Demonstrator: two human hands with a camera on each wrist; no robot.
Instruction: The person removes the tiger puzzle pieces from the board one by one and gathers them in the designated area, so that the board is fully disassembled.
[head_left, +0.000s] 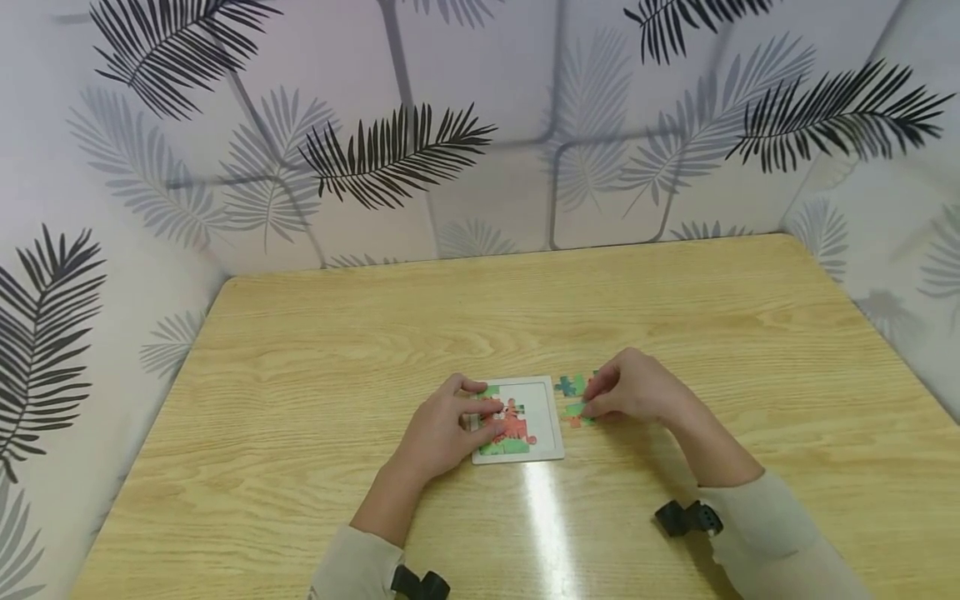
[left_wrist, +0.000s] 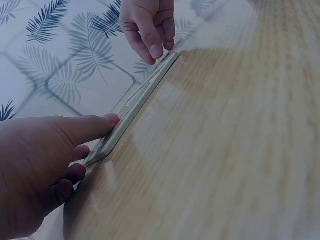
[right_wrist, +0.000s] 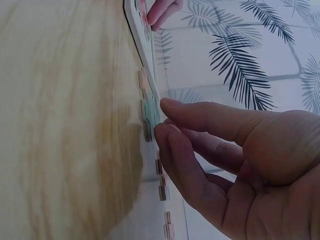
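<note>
A square white jigsaw tray lies on the table, its left part filled with red and green pieces. My left hand rests on the tray's left side with spread fingers touching the pieces there. In the left wrist view, the left thumb lies along the tray's edge. Right of the tray are several loose jigsaw pieces. Over these hovers my right hand, thumb and index fingertips apart close by a green piece, with nothing visible between them.
Light wood-grain table spreads around the tray. A wall covering with leaf prints stands behind it and along both sides. Black wrist cameras are strapped at both sleeves.
</note>
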